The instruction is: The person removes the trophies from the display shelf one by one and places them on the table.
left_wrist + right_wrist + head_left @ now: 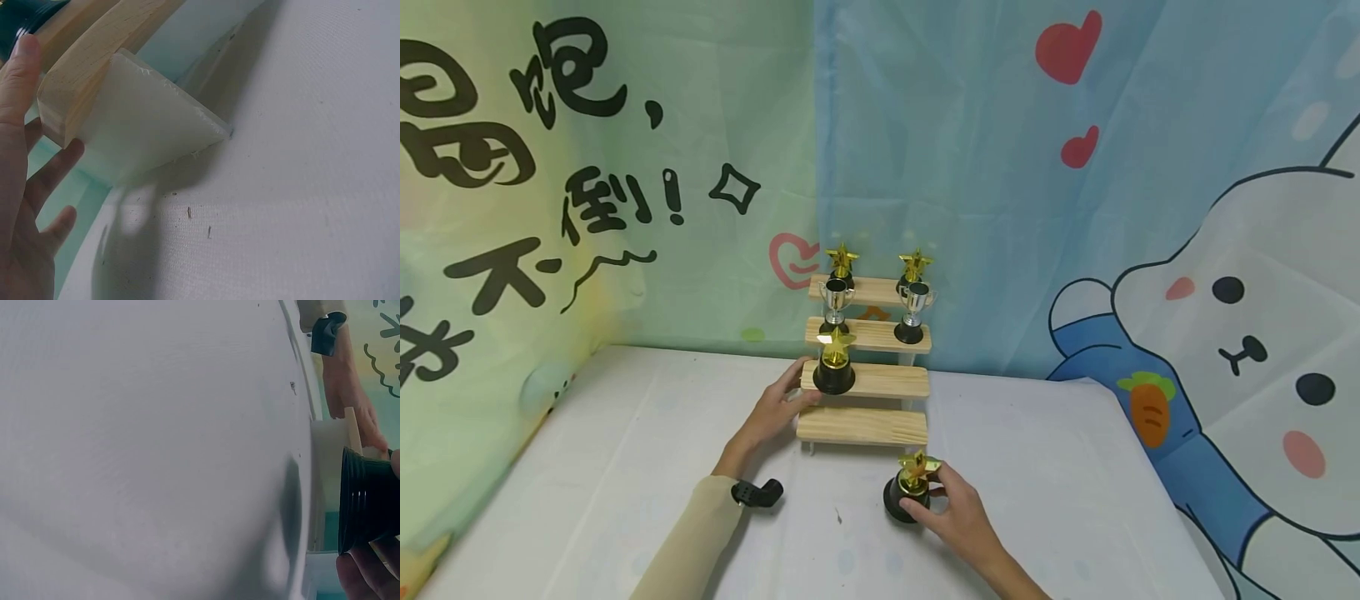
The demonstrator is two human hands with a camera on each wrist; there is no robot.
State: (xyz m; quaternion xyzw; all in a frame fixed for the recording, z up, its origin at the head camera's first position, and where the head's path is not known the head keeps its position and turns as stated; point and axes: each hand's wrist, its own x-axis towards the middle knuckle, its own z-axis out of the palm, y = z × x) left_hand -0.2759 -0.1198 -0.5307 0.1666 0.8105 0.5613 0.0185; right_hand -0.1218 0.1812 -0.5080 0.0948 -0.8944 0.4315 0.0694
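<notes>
My right hand holds a gold star trophy by its sides, upright in front of the stepped wooden shelf. In the right wrist view its black base shows at the right edge, with fingertips against it. At the shelf's left side, my left hand rests by the end of the second plank from the bottom. Its fingers are spread and loose around the plank end in the left wrist view. Another star trophy stands on that plank's left end, close to the thumb.
Two silver cup trophies stand on the plank above, one at each end. Two more gold star trophies stand on the top plank. A white cloth covers the table, and a printed curtain hangs behind the shelf.
</notes>
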